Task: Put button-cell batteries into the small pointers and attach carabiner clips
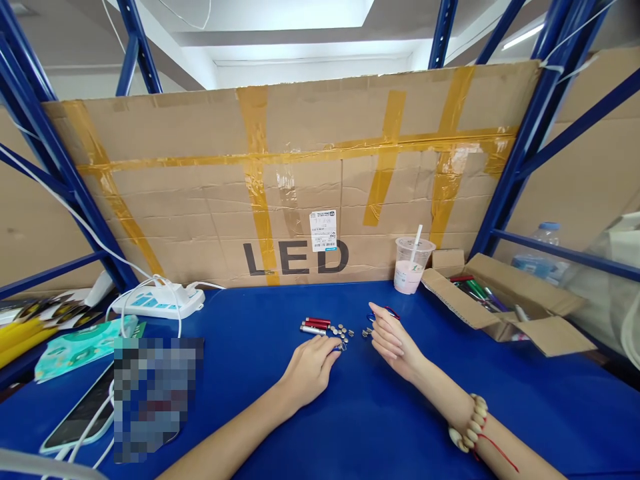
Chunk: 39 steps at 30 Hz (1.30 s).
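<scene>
My left hand (309, 368) rests on the blue table, its thumb and forefinger pinched on a small silver metal piece (342, 346). Just beyond its fingers lie several small round silver discs (342, 329), two short red cylinders (317, 322) and a silver cylinder (313, 330). My right hand (393, 340) is raised a little to the right, most fingers curled in; whatever they hold is hidden. Small silver bits (367, 332) are beside its fingertips. A red looped object (393, 312) shows partly behind this hand, with a bit of blue at its other side.
A cup of pink drink with a straw (408, 275) and an open cardboard box of pens (500, 300) stand back right. At left are a power strip (159, 300), a phone (83, 410), cables, a green packet (85, 347) and a blurred-out patch. A cardboard wall (210, 220) closes the back.
</scene>
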Motion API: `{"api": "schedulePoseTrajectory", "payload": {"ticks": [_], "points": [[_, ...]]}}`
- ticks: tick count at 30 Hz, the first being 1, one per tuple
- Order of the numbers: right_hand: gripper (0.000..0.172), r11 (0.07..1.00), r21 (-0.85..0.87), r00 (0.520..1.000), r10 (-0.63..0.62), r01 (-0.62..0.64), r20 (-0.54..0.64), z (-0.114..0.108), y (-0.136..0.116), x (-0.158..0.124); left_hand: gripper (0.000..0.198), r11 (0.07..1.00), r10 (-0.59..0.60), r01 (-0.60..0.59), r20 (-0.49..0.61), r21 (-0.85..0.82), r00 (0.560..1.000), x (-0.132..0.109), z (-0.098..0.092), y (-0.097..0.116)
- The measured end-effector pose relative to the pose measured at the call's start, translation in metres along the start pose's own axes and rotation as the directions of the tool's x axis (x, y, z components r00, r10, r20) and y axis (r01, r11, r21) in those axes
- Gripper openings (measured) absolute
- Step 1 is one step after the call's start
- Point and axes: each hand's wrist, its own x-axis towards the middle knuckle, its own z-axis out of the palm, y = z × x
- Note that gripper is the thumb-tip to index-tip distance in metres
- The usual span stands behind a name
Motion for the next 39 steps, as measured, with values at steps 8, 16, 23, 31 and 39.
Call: {"api": "schedulePoseTrajectory", "payload": {"ticks": [8,16,23,31,39], "points": [[0.054,0.993,-0.116,0.998,-0.010,0.002,-0.061,-0.002,0.007,0.000,0.023,1.000,-0.013,0.013,-0.013,-0.028,1.000,0.001,0.002,-0.002],[0.048,0.959,-0.279,0.995,0.028,-0.054,-0.098,0.000,0.018,0.001,0.022,0.996,-0.058,0.056,-0.032,-0.067,0.998,0.000,0.004,-0.006],[0.033,0.912,-0.410,0.986,-0.091,0.026,-0.140,0.004,0.016,0.000,0.021,0.994,-0.065,0.063,-0.017,-0.084,0.998,0.001,0.000,0.000],[0.039,0.865,-0.502,0.987,-0.061,-0.022,-0.147,0.003,0.018,-0.001,0.021,0.989,-0.072,0.072,0.009,-0.128,0.997,0.000,0.000,0.001],[0.040,0.793,-0.602,0.995,0.046,-0.093,-0.093,0.005,0.018,-0.004,0.022,0.989,-0.087,0.088,0.018,-0.115,0.996,0.000,0.000,0.000]]}}
